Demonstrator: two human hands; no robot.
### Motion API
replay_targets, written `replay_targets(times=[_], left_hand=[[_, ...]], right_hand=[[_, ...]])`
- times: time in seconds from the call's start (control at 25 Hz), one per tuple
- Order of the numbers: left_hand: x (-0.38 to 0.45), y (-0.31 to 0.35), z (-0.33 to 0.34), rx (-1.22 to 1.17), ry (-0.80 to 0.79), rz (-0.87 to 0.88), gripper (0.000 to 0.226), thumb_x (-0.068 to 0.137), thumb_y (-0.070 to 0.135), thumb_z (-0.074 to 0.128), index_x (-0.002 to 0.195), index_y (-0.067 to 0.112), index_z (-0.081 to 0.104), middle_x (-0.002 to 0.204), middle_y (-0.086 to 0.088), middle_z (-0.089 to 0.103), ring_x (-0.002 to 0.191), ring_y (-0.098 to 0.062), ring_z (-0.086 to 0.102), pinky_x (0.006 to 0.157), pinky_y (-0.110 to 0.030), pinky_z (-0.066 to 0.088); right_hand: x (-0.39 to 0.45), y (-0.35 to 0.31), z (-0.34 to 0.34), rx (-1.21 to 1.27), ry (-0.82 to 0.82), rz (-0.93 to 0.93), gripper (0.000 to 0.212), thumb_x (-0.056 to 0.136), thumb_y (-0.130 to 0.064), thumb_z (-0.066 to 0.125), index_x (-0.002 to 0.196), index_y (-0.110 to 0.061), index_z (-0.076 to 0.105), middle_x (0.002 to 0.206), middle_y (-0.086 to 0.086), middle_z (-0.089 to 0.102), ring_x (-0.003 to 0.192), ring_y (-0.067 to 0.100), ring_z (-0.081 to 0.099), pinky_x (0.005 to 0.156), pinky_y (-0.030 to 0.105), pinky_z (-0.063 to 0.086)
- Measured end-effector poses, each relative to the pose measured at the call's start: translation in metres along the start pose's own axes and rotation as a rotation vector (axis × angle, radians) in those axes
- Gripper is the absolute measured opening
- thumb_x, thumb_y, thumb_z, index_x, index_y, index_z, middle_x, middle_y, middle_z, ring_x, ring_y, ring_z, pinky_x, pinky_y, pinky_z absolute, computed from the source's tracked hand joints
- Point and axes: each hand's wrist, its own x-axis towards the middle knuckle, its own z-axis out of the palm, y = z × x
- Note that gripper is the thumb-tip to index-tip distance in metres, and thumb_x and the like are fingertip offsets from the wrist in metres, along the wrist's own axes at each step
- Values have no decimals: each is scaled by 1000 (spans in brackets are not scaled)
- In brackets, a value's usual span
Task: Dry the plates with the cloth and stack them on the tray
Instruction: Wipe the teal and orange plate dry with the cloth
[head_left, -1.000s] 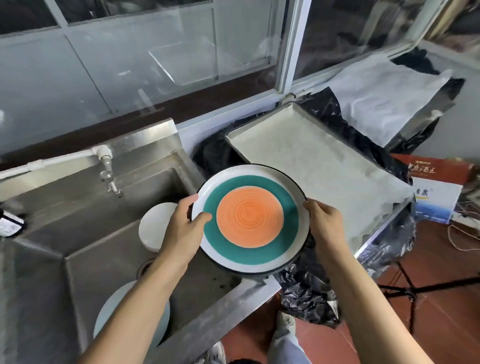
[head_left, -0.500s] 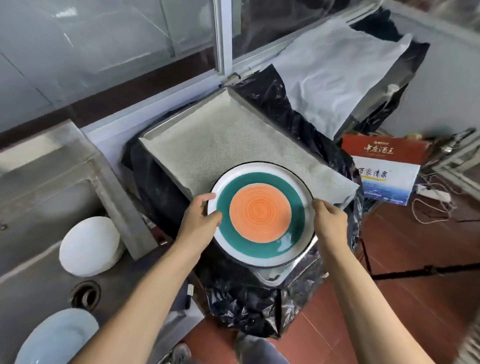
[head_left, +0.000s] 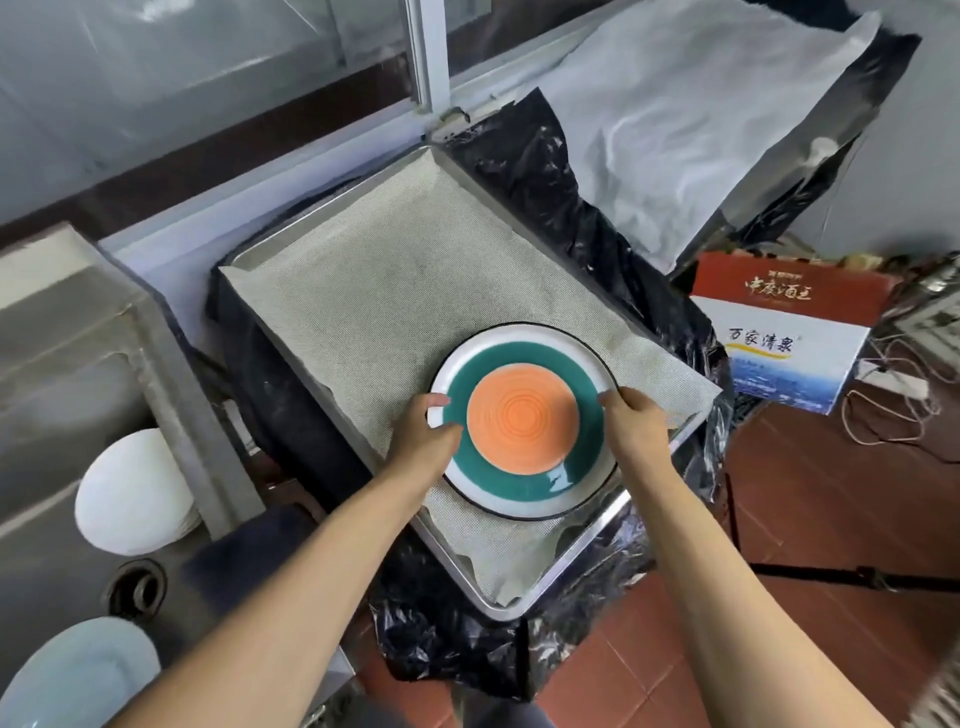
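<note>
Plate, both hands gripping, seemingly on tray

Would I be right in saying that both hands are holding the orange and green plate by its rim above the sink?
Not quite: the head view shows the left hand and right hand holding the orange and green plate by its rim over the cloth-lined tray, not the sink, which lies off to the left.

Both hands hold plate by its rim over tray: left hand on left edge, right hand on right edge. Plate orange centre, green ring, white rim. Mesh liner covers tray. White plates in sink at left.
</note>
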Motion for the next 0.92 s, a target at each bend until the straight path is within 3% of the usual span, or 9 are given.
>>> replay_targets(times=[0.08, 0.24, 0.36, 0.44, 0.48, 0.56, 0.64, 0.8, 0.92], left_hand=[[2, -8, 4, 37, -2, -8, 47, 82, 6, 57, 126, 24, 58, 107, 6, 57, 84, -6, 56, 68, -24, 44], [4, -17, 0, 132, -1, 11, 42, 85, 15, 57, 124, 30, 55, 112, 8, 57, 89, -5, 56, 74, -28, 45], [-3, -22, -9, 164, -56, 70, 38, 90, 17, 54, 126, 30, 56, 109, 8, 61, 89, -9, 58, 81, -29, 47], [-10, -24, -17, 150, -71, 105, 34, 93, 17, 54, 123, 32, 58, 104, 12, 60, 92, -13, 60, 81, -29, 46], [-15, -23, -21, 145, -76, 126, 33, 94, 16, 53, 121, 34, 58, 105, 15, 61, 94, -12, 61, 80, -25, 46], [-27, -20, -31, 136, -54, 173, 32, 95, 14, 54, 119, 35, 60, 110, 29, 57, 105, -6, 60, 77, -12, 43], [-42, -17, -41, 115, -11, 207, 32, 95, 14, 56, 115, 38, 63, 108, 32, 57, 107, 1, 58, 68, -3, 42], [-66, -26, -68, 101, 67, 243, 33, 95, 16, 57, 114, 43, 64, 111, 14, 63, 107, 1, 57, 73, -10, 41], [-86, -38, -88, 60, 124, 252, 35, 97, 15, 55, 112, 46, 63, 121, 23, 61, 112, 6, 54, 81, -8, 39]], right_hand=[[5, 7, 1, -31, -24, 8, 21, 95, -14, 52, 74, -10, 50, 66, 1, 47, 62, 19, 40, 56, 32, 30], [-1, 13, -2, -166, -45, -40, 14, 95, -19, 50, 84, -12, 56, 74, 3, 57, 70, 26, 51, 62, 35, 39], [-9, 20, 2, -253, -32, -161, 19, 94, -13, 53, 108, -4, 62, 100, 18, 67, 96, 41, 61, 86, 49, 51], [-20, 20, 9, -315, 6, -245, 38, 96, -12, 56, 133, -4, 60, 128, 20, 64, 121, 40, 57, 109, 52, 43], [-27, 19, 13, -308, 12, -280, 41, 98, -14, 57, 138, -6, 57, 135, 19, 60, 127, 37, 54, 114, 46, 38], [-41, 17, 22, -260, -13, -359, 40, 99, -14, 58, 138, -10, 59, 137, 14, 59, 128, 33, 54, 108, 31, 35], [-55, 13, 35, -235, -59, -425, 38, 97, -12, 58, 136, -11, 61, 134, 11, 62, 124, 30, 57, 105, 33, 40], [-83, 1, 63, -210, -152, -539, 37, 97, -8, 58, 133, -7, 64, 128, 11, 69, 118, 28, 62, 104, 40, 47], [-106, -7, 81, -182, -231, -618, 35, 96, -5, 59, 131, -6, 65, 125, 11, 69, 115, 25, 64, 103, 39, 49]])
